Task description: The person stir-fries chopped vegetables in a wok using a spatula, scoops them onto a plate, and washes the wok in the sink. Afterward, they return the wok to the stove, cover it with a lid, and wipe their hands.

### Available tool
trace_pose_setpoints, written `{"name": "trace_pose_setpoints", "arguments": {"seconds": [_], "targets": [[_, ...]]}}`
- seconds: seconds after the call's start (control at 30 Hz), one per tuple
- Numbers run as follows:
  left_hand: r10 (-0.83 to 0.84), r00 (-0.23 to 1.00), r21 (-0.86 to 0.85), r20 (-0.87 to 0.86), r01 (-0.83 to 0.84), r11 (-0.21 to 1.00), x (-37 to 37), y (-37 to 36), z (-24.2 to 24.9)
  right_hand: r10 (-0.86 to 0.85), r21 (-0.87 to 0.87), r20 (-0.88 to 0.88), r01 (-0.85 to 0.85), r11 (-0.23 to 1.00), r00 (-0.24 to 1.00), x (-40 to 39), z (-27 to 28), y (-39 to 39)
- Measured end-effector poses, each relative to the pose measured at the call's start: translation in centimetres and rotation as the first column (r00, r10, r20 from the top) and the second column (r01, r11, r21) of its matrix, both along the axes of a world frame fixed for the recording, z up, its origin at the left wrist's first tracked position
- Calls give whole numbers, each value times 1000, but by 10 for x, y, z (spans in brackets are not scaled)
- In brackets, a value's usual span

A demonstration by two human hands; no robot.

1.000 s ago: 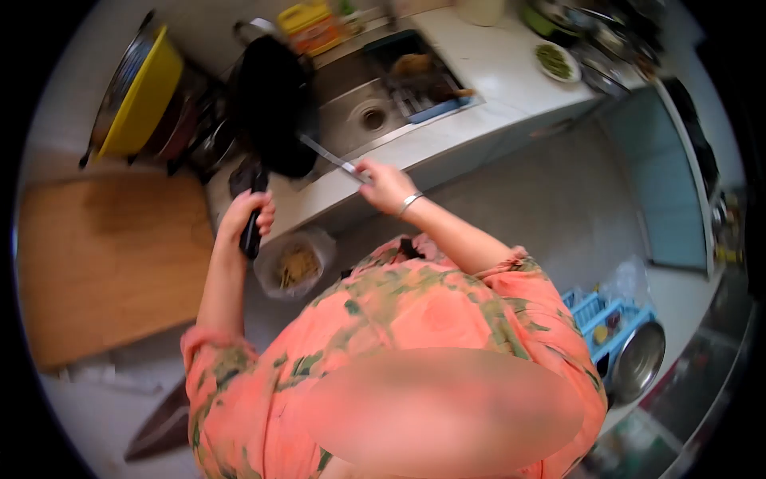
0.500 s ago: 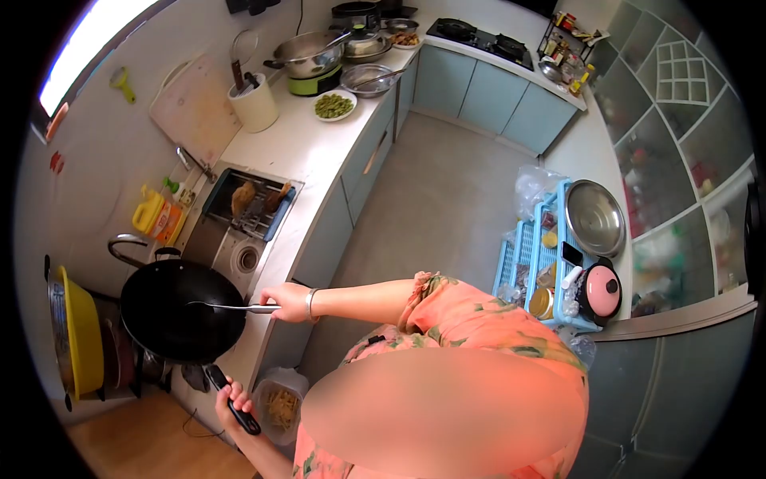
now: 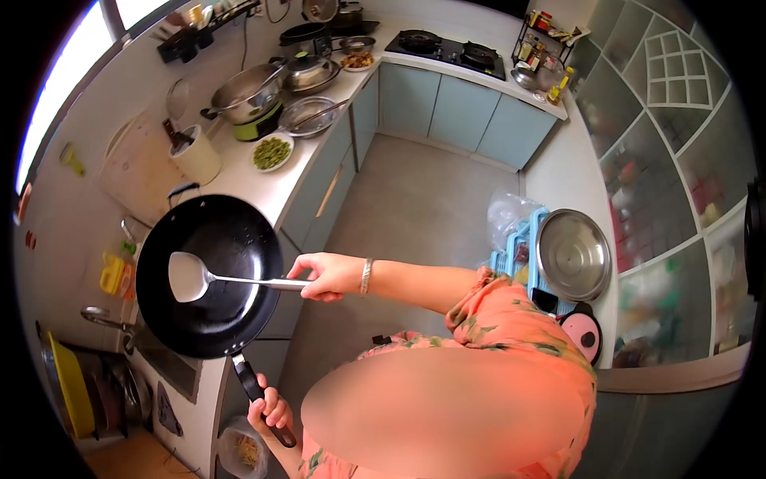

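Observation:
My left hand, low in the view, grips the black handle of a large black wok. The wok is held up over the counter edge beside the sink, its dark inside showing and no food visible in it. With my right hand, a bracelet at its wrist, I hold the end of a metal spatula. The spatula's broad blade lies over the inside of the wok; whether it touches the surface I cannot tell.
Along the counter are a plate of green pieces, a steel bowl, a steel pan and a utensil holder. A stove stands at the back. At right are a steel basin and a pink-lidded pot.
The wok has risen away from the sink, toward the counter with the plate. Both hands moved with it, and the spatula's blade now faces the camera. The view has shifted too.

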State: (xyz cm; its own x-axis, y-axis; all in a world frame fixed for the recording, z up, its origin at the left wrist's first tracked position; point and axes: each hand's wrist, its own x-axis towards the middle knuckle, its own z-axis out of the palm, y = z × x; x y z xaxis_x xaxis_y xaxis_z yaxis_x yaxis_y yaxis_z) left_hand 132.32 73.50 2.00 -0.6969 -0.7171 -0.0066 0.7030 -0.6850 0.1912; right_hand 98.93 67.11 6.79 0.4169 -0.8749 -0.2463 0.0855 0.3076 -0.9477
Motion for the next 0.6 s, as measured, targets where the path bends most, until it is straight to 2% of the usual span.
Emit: {"name": "trace_pose_setpoints", "arguments": {"seconds": [0.07, 0.13, 0.27, 0.33, 0.47, 0.5, 0.53, 0.6], "targets": [[-35, 999, 8, 19, 35, 999, -47, -17, 6, -94, -19, -23, 94, 995, 995, -48, 13, 10], [-165, 985, 9, 56, 164, 986, -93, -42, 7, -128, -29, -37, 127, 992, 991, -96, 23, 19], [-404, 912, -7, 73, 406, 914, -195, -105, 11, -354, -10, -54, 354, 935, 934, -185, 20, 23], [-511, 859, 24, 23, 511, 859, -254, -139, 6, -437, -11, -55, 437, 899, 898, -234, 14, 22], [-674, 739, 57, 26, 672, 739, -378, -214, -4, -628, -1, -142, 634, 773, 765, -324, 10, 12], [-711, 703, 82, 15, 708, 701, -410, -234, -7, -679, 7, -87, 682, 731, 729, -347, 7, 9], [-747, 665, 97, -4, 744, 661, -443, -251, -13, -701, -25, -137, 705, 709, 700, -370, 9, 6], [-805, 593, 125, -14, 800, 587, -507, -285, -16, -770, 49, -214, 794, 605, 600, -412, 19, -3]]}}
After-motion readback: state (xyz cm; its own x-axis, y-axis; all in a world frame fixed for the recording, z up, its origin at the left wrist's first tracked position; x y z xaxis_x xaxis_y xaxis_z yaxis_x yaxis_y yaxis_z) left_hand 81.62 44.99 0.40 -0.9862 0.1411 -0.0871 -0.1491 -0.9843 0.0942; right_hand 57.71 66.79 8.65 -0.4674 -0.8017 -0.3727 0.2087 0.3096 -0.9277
